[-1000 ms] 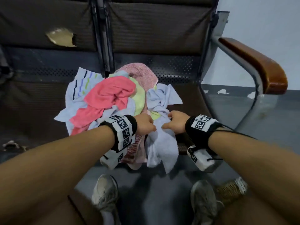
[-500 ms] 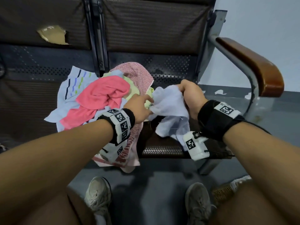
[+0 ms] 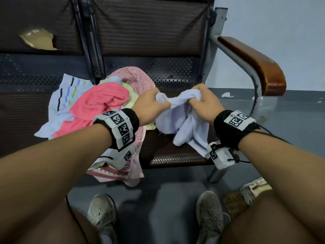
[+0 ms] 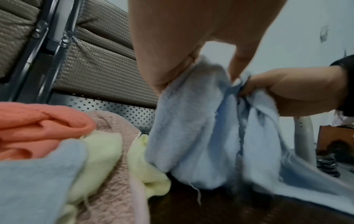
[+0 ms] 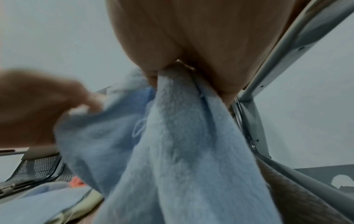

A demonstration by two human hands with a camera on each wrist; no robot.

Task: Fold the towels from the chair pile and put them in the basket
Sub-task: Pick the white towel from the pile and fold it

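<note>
Both hands hold the pale blue towel [image 3: 182,120] up over the chair seat [image 3: 175,154]: the left hand [image 3: 149,106] pinches one bunched edge, the right hand [image 3: 204,103] grips the other, and the cloth hangs crumpled between them. The remaining pile [image 3: 98,103] lies just left. The wicker basket [image 3: 235,199] sits on the floor by the right foot.

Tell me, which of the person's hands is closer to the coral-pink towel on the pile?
Left. The left hand grips the light blue towel right beside the coral-pink towel. The right hand grips the same blue towel's other end, farther toward the wooden armrest.
</note>
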